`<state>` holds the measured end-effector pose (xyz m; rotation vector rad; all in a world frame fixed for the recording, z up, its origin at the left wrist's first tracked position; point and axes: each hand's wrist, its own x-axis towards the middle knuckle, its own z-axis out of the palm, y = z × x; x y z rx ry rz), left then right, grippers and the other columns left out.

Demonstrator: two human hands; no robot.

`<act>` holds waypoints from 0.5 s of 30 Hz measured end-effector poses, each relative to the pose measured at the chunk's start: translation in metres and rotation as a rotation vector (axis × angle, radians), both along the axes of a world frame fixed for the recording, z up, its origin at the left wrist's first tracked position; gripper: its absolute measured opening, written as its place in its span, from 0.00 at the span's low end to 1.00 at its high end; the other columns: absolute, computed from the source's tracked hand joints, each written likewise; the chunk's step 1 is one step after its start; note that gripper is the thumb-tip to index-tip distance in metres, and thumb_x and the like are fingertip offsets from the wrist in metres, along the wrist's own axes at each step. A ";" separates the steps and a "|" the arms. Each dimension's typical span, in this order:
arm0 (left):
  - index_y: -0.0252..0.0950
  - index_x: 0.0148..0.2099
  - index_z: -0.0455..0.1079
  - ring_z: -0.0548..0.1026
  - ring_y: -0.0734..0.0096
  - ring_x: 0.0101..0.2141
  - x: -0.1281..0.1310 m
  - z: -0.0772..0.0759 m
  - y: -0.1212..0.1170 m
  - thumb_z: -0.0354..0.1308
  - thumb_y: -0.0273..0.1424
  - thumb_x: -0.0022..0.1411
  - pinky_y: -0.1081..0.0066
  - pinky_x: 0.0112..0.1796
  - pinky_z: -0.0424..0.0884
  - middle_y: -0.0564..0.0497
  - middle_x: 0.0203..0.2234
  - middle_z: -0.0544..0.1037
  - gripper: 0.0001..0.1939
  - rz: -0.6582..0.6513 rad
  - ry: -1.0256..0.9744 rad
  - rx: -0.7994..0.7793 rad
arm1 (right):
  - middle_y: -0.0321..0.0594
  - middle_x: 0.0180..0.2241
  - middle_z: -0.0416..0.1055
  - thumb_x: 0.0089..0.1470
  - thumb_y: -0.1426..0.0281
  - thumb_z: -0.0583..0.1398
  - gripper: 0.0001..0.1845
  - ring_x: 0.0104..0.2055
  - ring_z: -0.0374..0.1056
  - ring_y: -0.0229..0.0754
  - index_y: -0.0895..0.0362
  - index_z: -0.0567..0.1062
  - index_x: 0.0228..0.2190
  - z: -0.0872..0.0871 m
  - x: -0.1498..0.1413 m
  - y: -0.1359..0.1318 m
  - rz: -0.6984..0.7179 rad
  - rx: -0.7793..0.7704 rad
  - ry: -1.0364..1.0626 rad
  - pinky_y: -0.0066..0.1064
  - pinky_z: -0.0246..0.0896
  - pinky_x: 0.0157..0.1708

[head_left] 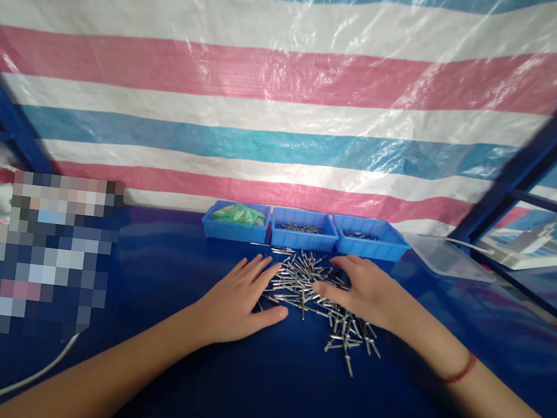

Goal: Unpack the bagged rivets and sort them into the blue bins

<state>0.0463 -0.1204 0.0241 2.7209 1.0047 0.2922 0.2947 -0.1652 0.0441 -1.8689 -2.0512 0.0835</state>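
Observation:
A loose pile of silver blind rivets [303, 279] lies on the blue tabletop [257, 394], some of them straying toward the front right. At the pile's left edge my left hand [243, 299] rests palm down, fingers stretched out and thumb apart. My right hand [374, 292] reaches over the pile's right side; its thumb and forefinger are spread, with rivets between and below them. Its other fingers are partly hidden. I see nothing held in either hand.
Behind the pile stand three blue bins: the left bin [235, 233] holds a green packet [239, 214]; the middle bin [303, 241] and right bin [372, 249] hold rivets. A clear plastic lid [454, 259] lies right. A white cable [38, 376] runs front left. Striped sheeting [293, 76] hangs behind.

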 end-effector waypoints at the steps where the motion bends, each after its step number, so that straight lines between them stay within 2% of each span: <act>1: 0.37 0.66 0.47 0.46 0.51 0.64 0.001 0.001 -0.001 0.44 0.52 0.62 0.50 0.60 0.46 0.41 0.64 0.50 0.37 -0.011 -0.001 0.000 | 0.55 0.48 0.70 0.44 0.45 0.58 0.39 0.48 0.65 0.61 0.61 0.72 0.49 0.000 -0.001 -0.005 -0.011 -0.061 -0.043 0.48 0.61 0.43; 4: 0.37 0.66 0.46 0.45 0.51 0.64 0.001 0.001 -0.001 0.44 0.52 0.62 0.50 0.60 0.45 0.41 0.64 0.49 0.37 -0.019 0.009 -0.001 | 0.56 0.57 0.61 0.35 0.41 0.61 0.53 0.54 0.59 0.69 0.59 0.64 0.57 0.004 -0.003 -0.020 -0.019 -0.245 -0.127 0.53 0.61 0.43; 6: 0.36 0.66 0.46 0.44 0.51 0.64 0.001 0.000 0.000 0.44 0.52 0.62 0.51 0.60 0.45 0.41 0.65 0.48 0.38 -0.017 0.021 -0.006 | 0.56 0.58 0.59 0.31 0.45 0.65 0.55 0.53 0.59 0.70 0.58 0.63 0.58 0.008 -0.003 -0.027 -0.010 -0.295 -0.154 0.53 0.61 0.43; 8: 0.35 0.66 0.45 0.44 0.51 0.64 0.001 -0.001 0.000 0.43 0.53 0.62 0.51 0.60 0.45 0.41 0.65 0.48 0.38 -0.015 0.033 -0.012 | 0.57 0.53 0.65 0.31 0.52 0.68 0.48 0.49 0.65 0.66 0.58 0.68 0.54 0.010 -0.003 -0.029 0.009 -0.277 -0.143 0.48 0.63 0.40; 10: 0.35 0.66 0.46 0.44 0.51 0.64 0.000 -0.002 0.001 0.44 0.53 0.61 0.50 0.60 0.45 0.40 0.65 0.48 0.39 -0.014 0.025 -0.006 | 0.53 0.44 0.71 0.35 0.59 0.67 0.34 0.40 0.70 0.57 0.58 0.73 0.47 0.010 -0.005 -0.028 0.057 -0.215 -0.083 0.41 0.63 0.36; 12: 0.36 0.66 0.47 0.45 0.50 0.64 0.001 -0.003 0.000 0.45 0.53 0.61 0.49 0.60 0.45 0.40 0.64 0.49 0.38 -0.011 0.003 0.004 | 0.47 0.37 0.71 0.40 0.65 0.65 0.21 0.33 0.70 0.48 0.57 0.75 0.40 0.009 -0.010 -0.025 0.095 -0.170 -0.015 0.35 0.62 0.32; 15: 0.36 0.66 0.48 0.46 0.49 0.63 0.003 -0.004 -0.003 0.46 0.53 0.60 0.49 0.60 0.46 0.40 0.64 0.50 0.38 -0.014 -0.017 0.000 | 0.43 0.34 0.68 0.45 0.71 0.60 0.12 0.29 0.67 0.42 0.57 0.73 0.36 0.005 -0.018 -0.019 0.107 -0.155 0.024 0.32 0.59 0.30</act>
